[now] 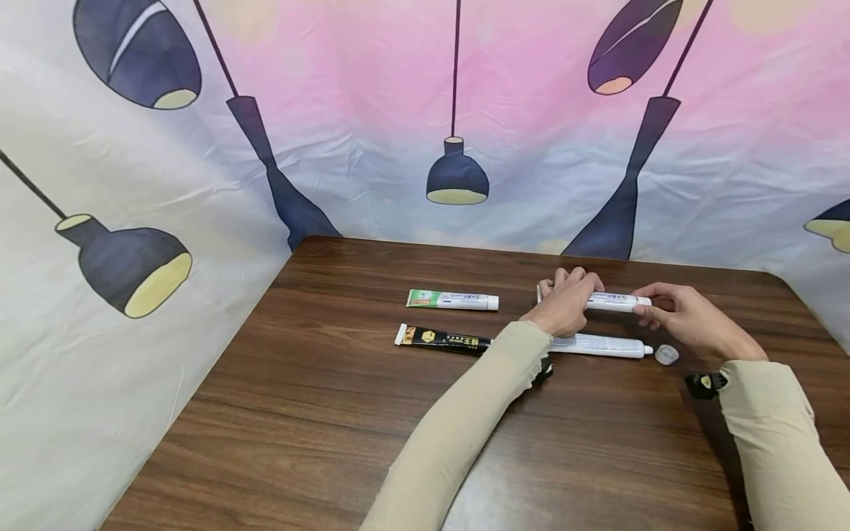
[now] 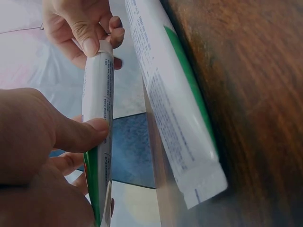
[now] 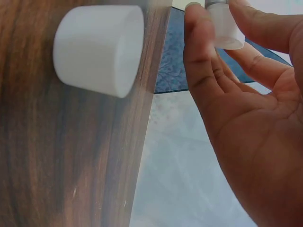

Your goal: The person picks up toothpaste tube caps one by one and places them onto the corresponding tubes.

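Observation:
My left hand (image 1: 567,301) grips a white and green toothpaste tube (image 2: 98,97) around its body, thumb along one side. At the tube's other end, my right hand (image 1: 693,317) pinches the white cap (image 3: 226,27) between thumb and fingers. Below them on the table lies a second white and green toothpaste tube (image 1: 600,345), its nozzle bare and pointing right. Just off that nozzle sits a loose white cap (image 1: 666,355), which the right wrist view shows large, lying on its side. My left forearm hides part of the second tube.
To the left, a green and white toothpaste tube (image 1: 451,300) lies capped near the back of the wooden table (image 1: 299,413). In front of it is a black tube (image 1: 445,339), partly behind my left sleeve. A printed cloth (image 1: 372,147) hangs beyond the table's back edge.

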A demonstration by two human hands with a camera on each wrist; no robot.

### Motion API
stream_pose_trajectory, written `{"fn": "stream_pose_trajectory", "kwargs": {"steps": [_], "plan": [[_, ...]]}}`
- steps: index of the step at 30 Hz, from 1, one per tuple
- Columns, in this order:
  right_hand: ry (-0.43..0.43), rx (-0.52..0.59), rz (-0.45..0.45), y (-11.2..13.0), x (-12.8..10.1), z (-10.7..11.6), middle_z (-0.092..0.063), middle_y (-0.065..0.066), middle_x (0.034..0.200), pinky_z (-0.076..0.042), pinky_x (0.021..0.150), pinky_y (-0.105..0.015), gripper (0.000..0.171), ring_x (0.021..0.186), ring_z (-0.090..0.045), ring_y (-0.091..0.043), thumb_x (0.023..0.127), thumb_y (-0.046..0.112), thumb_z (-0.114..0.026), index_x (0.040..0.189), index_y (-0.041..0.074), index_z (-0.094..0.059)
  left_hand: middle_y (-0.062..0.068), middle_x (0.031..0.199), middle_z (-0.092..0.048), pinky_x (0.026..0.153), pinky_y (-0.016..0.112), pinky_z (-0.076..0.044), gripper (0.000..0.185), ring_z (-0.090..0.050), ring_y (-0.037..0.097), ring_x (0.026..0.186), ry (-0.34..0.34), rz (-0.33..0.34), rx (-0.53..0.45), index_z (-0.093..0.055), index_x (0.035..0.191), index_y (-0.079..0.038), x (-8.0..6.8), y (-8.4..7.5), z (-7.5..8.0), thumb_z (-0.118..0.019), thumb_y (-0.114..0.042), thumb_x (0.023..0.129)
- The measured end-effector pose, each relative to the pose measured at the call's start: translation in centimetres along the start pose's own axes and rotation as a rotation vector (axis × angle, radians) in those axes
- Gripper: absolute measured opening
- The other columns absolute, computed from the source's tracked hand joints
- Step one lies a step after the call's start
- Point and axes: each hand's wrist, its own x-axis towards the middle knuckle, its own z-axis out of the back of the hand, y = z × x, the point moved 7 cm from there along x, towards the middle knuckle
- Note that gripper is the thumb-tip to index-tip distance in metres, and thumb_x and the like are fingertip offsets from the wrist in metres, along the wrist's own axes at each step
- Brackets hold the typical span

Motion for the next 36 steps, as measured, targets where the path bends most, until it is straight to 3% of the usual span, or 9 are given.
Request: {"fn": "stream_pose_trajectory", "kwargs": {"steps": [7, 16, 27, 36], "plan": [[0.000, -0.016, 0.000, 0.05, -0.02, -0.07, -0.070, -0.013, 0.090, -0.052, 0.064, -0.028, 0.031, 0.073, -0.063, -0.015, 0.105, 0.019, -0.058, 0.126, -0.003, -0.062, -0.009, 0.140, -0.047, 0.088, 0.030, -0.026, 0.050, -0.039, 0.018, 0.124, 0.005, 0.000, -0.003, -0.048, 0.140, -0.029, -0.01, 0.10, 0.00, -0.059, -0.004, 0.098], [-0.011, 0.090, 0.041, 0.24, 0.17, -0.28, -0.071, -0.023, 0.108, -0.060, 0.074, -0.029, 0.026, 0.085, -0.072, -0.007, 0.103, 0.011, -0.060, 0.123, -0.005, -0.060, -0.009, 0.139, -0.047, 0.088, 0.030, -0.026, 0.050, -0.039, 0.017, 0.122, -0.004, 0.002, 0.012, -0.049, 0.139, -0.029, 0.09, 0.06, -0.01, -0.062, -0.004, 0.097], [0.001, 0.003, 0.016, 0.29, 0.17, -0.08, -0.074, -0.015, 0.096, -0.058, 0.071, -0.029, 0.032, 0.077, -0.071, -0.013, 0.104, 0.014, -0.059, 0.127, -0.009, -0.061, -0.008, 0.141, -0.046, 0.089, 0.031, -0.026, 0.050, -0.039, 0.018, 0.125, -0.008, -0.009, 0.006, -0.049, 0.139, -0.028, 0.08, 0.00, 0.06, -0.061, -0.003, 0.097], [0.003, -0.003, 0.017, 0.25, 0.09, -0.07, -0.073, -0.017, 0.098, -0.058, 0.071, -0.031, 0.033, 0.077, -0.072, -0.016, 0.105, 0.015, -0.058, 0.129, -0.008, -0.061, -0.008, 0.144, -0.045, 0.093, 0.032, -0.027, 0.051, -0.038, 0.018, 0.126, -0.001, -0.006, 0.008, -0.048, 0.141, -0.029, 0.05, 0.03, 0.04, -0.060, -0.004, 0.098]]}}
